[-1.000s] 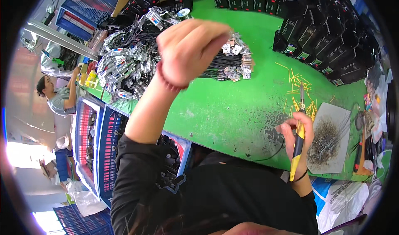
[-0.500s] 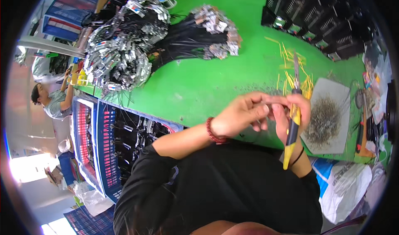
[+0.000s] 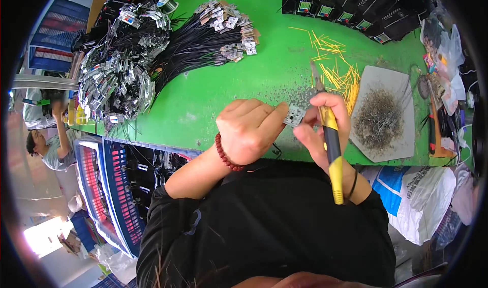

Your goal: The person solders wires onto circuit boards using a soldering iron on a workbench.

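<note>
My left hand (image 3: 250, 127), with its back up, pinches a small whitish circuit board (image 3: 294, 115) with dark parts between thumb and fingertips. Close by on the right, my right hand (image 3: 325, 127) holds a yellow-and-black-handled tool (image 3: 333, 150) against the palm. The tool's narrow metal tip points away from me; its exact kind is unclear. Thumb and forefinger of that hand stand apart beside the board's right edge. A short dark wire end (image 3: 276, 150) shows below my left hand.
Beyond lie scattered yellow sticks (image 3: 341, 79) and a grey board (image 3: 406, 120) bearing dark clippings. Bundled black cables (image 3: 198, 44) with small circuit boards and silvery parts (image 3: 114, 77) cover the left. Black boxes (image 3: 351, 5) line the back; blue crates (image 3: 117, 186) stand lower left.
My left hand has turned back-up and the circuit board has come into view. Both hands have shifted left in the picture, and my right thumb and forefinger have spread apart.
</note>
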### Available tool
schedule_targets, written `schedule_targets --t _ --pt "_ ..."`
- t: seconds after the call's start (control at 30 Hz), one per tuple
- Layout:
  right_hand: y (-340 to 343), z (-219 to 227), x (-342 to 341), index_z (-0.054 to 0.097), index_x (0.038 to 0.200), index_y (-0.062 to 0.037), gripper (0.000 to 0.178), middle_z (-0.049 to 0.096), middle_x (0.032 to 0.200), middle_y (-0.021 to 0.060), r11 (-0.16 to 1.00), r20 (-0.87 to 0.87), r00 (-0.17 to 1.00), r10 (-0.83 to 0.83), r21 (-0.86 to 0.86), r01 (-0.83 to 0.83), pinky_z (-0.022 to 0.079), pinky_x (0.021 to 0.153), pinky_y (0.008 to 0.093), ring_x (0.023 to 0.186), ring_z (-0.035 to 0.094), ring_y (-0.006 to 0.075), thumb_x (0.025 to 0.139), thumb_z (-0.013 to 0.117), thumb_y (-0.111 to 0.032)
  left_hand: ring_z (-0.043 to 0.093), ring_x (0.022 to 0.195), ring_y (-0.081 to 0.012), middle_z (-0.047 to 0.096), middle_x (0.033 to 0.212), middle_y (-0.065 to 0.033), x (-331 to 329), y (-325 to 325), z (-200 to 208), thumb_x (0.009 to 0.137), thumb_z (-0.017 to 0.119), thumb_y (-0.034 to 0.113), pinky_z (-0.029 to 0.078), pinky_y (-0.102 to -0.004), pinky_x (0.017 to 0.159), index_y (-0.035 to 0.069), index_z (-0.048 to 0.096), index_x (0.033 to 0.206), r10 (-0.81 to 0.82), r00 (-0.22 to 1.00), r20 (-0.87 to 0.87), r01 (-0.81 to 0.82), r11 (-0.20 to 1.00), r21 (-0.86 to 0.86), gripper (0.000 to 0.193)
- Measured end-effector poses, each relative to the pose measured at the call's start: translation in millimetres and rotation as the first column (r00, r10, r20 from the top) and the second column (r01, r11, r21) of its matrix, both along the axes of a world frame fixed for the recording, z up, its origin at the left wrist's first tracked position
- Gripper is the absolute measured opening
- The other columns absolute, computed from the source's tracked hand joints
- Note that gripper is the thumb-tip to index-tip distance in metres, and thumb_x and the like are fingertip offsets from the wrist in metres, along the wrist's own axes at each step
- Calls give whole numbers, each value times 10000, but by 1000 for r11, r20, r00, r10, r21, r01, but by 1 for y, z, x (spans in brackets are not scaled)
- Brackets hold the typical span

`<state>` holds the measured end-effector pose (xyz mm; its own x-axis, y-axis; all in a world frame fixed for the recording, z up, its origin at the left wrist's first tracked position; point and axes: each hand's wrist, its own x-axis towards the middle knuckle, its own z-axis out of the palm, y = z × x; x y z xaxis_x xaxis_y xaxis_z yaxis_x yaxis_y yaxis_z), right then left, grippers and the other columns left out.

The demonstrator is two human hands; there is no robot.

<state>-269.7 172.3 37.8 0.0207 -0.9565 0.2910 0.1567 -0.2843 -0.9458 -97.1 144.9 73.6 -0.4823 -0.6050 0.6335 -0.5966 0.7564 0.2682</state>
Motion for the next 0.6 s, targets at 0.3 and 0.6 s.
schedule_targets --t 0.3,0.6 --pt "2 12 8 473 1067 -54 338 516 741 15 994 124 992 34 99 -46 459 554 213 616 522 77 816 698 -26 595 630 -92 615 717 -40 9 19 3 826 670 31 469 -236 559 -9 638 838 241 790 -564 368 550 750 53" --pt "14 9 13 476 1042 -66 386 562 769 54 954 136 945 297 -18 -298 401 540 239 651 543 105 762 739 -26 542 533 -209 564 648 -39 42 35 39 731 751 92 402 -310 483 69 660 791 -185 949 -254 287 843 456 112"
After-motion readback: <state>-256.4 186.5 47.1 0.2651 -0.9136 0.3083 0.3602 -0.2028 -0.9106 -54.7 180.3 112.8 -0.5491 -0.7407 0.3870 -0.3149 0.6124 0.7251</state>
